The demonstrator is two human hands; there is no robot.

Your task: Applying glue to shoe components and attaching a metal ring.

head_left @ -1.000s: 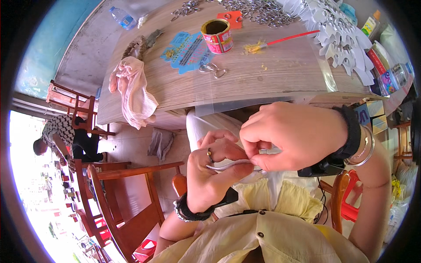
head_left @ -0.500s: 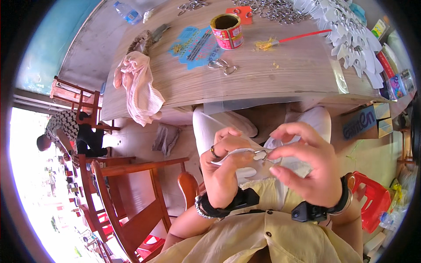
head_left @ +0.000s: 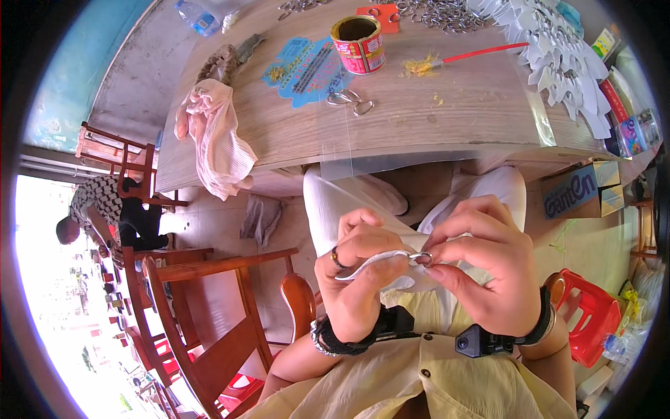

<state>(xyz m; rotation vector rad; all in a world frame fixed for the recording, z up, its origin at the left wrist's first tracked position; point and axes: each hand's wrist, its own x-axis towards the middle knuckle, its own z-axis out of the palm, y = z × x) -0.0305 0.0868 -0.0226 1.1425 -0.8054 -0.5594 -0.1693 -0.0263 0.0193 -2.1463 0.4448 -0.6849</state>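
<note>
Above my lap, my left hand point(head_left: 359, 269) is closed, pinching a thin white piece point(head_left: 380, 262) between thumb and fingers. A small silver metal ring point(head_left: 421, 258) sits at the edge of this piece, beyond my left thumb. My right hand point(head_left: 485, 255) has its thumb and fingertips closed on the ring from the right. Whether the ring passes through the piece is hidden by my fingers. On the table ahead lie a few loose metal rings point(head_left: 351, 99). A heap of similar rings point(head_left: 447, 15) is at the far side.
The wooden table point(head_left: 279, 133) carries a red tin point(head_left: 361, 49), a red-handled brush point(head_left: 481, 54), a blue card point(head_left: 307, 73), a pink cloth point(head_left: 213, 140) and strung white pieces point(head_left: 565, 70). Wooden chairs point(head_left: 223, 349) stand left, where another person point(head_left: 105, 206) bends. A red stool point(head_left: 590, 318) is right.
My right thumb and fingertips have come together on the metal ring, where they stood apart before. The left hand keeps its hold on the white piece. The view has shifted slightly.
</note>
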